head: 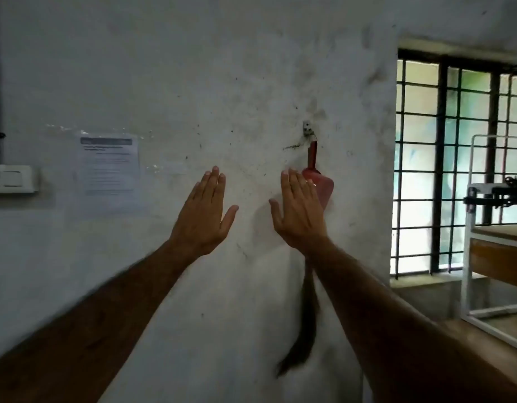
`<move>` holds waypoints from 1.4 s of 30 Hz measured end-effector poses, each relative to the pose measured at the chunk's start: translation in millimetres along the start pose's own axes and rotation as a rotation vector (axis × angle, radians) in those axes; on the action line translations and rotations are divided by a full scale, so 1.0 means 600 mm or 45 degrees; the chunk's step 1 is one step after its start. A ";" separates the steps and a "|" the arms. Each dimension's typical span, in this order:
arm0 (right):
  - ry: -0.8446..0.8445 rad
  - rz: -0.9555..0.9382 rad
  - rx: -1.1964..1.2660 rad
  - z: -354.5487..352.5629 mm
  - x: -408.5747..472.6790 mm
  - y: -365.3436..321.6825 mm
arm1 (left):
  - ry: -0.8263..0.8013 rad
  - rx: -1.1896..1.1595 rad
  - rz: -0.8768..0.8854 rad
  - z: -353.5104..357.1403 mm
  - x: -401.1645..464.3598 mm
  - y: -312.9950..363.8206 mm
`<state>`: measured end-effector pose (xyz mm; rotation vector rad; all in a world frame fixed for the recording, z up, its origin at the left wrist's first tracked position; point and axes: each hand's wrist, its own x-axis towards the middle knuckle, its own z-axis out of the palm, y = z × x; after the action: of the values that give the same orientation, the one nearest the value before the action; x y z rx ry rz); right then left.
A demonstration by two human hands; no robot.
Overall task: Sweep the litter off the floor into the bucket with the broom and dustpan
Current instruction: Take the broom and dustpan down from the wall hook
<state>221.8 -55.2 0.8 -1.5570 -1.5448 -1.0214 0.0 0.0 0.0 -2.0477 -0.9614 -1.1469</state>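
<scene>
A red dustpan (324,184) hangs by its handle from a small hook (308,129) on the white wall. Below it hangs a dark broom (305,324), its bristles trailing down and left; its upper part is hidden behind my right forearm. My right hand (299,210) is raised flat with fingers together, just in front of the dustpan's left side and holding nothing. My left hand (205,212) is raised the same way to the left, also with nothing in it. No bucket, litter or floor is in view.
A printed paper notice (109,164) is taped to the wall at left, beside a white switch panel (11,178). A barred window (454,164) is at right, with a white metal frame and wooden table (495,242) in front of it.
</scene>
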 end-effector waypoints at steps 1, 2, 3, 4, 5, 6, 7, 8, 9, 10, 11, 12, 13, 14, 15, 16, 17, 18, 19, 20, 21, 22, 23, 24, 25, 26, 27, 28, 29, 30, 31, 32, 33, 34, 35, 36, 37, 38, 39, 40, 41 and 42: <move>0.031 0.020 -0.016 0.012 0.010 0.023 | 0.008 -0.005 0.007 0.020 0.017 0.012; 0.042 0.061 -0.023 0.020 0.021 0.044 | 0.010 -0.019 -0.007 0.039 0.033 0.022; 0.058 0.088 -0.044 0.035 0.033 0.069 | 0.019 -0.026 -0.011 0.059 0.053 0.035; 0.051 0.118 -0.068 0.046 0.043 0.093 | 0.006 -0.041 -0.009 0.082 0.074 0.049; 0.049 0.133 -0.080 0.061 0.054 0.118 | 0.011 -0.050 0.006 0.105 0.095 0.063; 0.033 0.142 -0.082 0.070 0.065 0.138 | 0.010 -0.056 0.034 0.125 0.116 0.076; 0.034 0.141 -0.084 0.081 0.077 0.161 | 0.015 -0.060 0.061 0.145 0.139 0.087; 0.035 0.140 -0.091 0.089 0.090 0.185 | 0.019 -0.063 0.083 0.165 0.165 0.097; 0.042 0.139 -0.100 0.099 0.103 0.209 | 0.029 -0.068 0.095 0.183 0.191 0.109; 0.037 0.145 -0.104 0.106 0.117 0.232 | 0.043 -0.075 0.096 0.202 0.216 0.121; 0.035 0.146 -0.110 0.115 0.130 0.253 | 0.053 -0.088 0.099 0.220 0.239 0.134; 0.036 0.149 -0.118 0.124 0.142 0.272 | 0.067 -0.102 0.108 0.239 0.260 0.145; 0.039 0.150 -0.133 0.134 0.153 0.291 | 0.071 -0.113 0.119 0.258 0.279 0.155; 0.032 0.152 -0.149 0.144 0.164 0.308 | 0.074 -0.123 0.136 0.277 0.297 0.163; 0.022 0.152 -0.168 0.156 0.175 0.325 | 0.075 -0.129 0.152 0.295 0.315 0.168; 0.010 0.155 -0.174 0.168 0.187 0.340 | 0.068 -0.130 0.159 0.314 0.333 0.170; 0.007 0.157 -0.177 0.181 0.199 0.355 | 0.069 -0.130 0.167 0.333 0.352 0.170; 0.018 0.162 -0.174 0.194 0.212 0.368 | 0.073 -0.135 0.169 0.351 0.370 0.169; 0.040 0.168 -0.164 0.207 0.225 0.380 | 0.084 -0.149 0.168 0.368 0.389 0.167; 0.060 0.170 -0.152 0.218 0.238 0.390 | 0.094 -0.165 0.166 0.386 0.406 0.165; 0.069 0.165 -0.149 0.229 0.251 0.398 | 0.102 -0.185 0.168 0.402 0.424 0.161; 0.074 0.150 -0.156 0.240 0.263 0.404 | 0.115 -0.202 0.177 0.420 0.440 0.157; 0.080 0.131 -0.168 0.252 0.276 0.410 | 0.132 -0.211 0.189 0.437 0.457 0.151; 0.083 0.120 -0.172 0.264 0.290 0.415 | 0.153 -0.217 0.203 0.455 0.473 0.145; 0.085 0.128 -0.162 0.275 0.305 0.420 | 0.170 -0.228 0.212 0.471 0.488 0.139; 0.083 0.155 -0.143 0.286 0.320 0.424 | 0.180 -0.247 0.212 0.486 0.504 0.132; 0.084 0.183 -0.130 0.297 0.334 0.427 | 0.188 -0.269 0.207 0.502 0.519 0.126; 0.075 0.209 -0.123 0.310 0.348 0.430 | 0.196 -0.291 0.204 0.518 0.532 0.121; 0.050 0.239 -0.108 0.321 0.363 0.432 | 0.200 -0.315 0.203 0.533 0.543 0.116; 0.006 0.279 -0.079 0.332 0.378 0.434 | 0.203 -0.347 0.198 0.548 0.554 0.111; -0.050 0.332 -0.046 0.342 0.394 0.436 | 0.208 -0.383 0.193 0.560 0.563 0.107; -0.111 0.391 -0.014 0.351 0.408 0.438 | 0.211 -0.413 0.193 0.571 0.571 0.105; -0.163 0.452 0.019 0.361 0.421 0.440 | 0.220 -0.431 0.201 0.580 0.580 0.105; -0.198 0.507 0.057 0.372 0.431 0.442 | 0.242 -0.442 0.215 0.586 0.588 0.106; -0.212 0.551 0.098 0.383 0.438 0.444 | 0.275 -0.454 0.229 0.590 0.595 0.107; -0.212 0.587 0.143 0.394 0.444 0.445 | 0.313 -0.474 0.240 0.593 0.601 0.109; -0.203 0.617 0.189 0.403 0.449 0.446 | 0.344 -0.500 0.246 0.595 0.607 0.110; -0.197 0.643 0.236 0.409 0.456 0.448 | 0.359 -0.529 0.248 0.597 0.612 0.110; -0.203 0.667 0.286 0.412 0.463 0.450 | 0.359 -0.553 0.247 0.599 0.616 0.109; -0.216 0.687 0.345 0.413 0.472 0.452 | 0.347 -0.576 0.238 0.600 0.621 0.107; -0.227 0.698 0.409 0.410 0.481 0.455 | 0.328 -0.605 0.221 0.600 0.626 0.105; -0.224 0.696 0.457 0.405 0.491 0.458 | 0.305 -0.645 0.188 0.598 0.632 0.103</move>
<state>501.4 282.5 171.6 -1.6973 -1.2170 -0.2927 350.4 356.0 163.5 -2.2432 -0.4196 -1.6318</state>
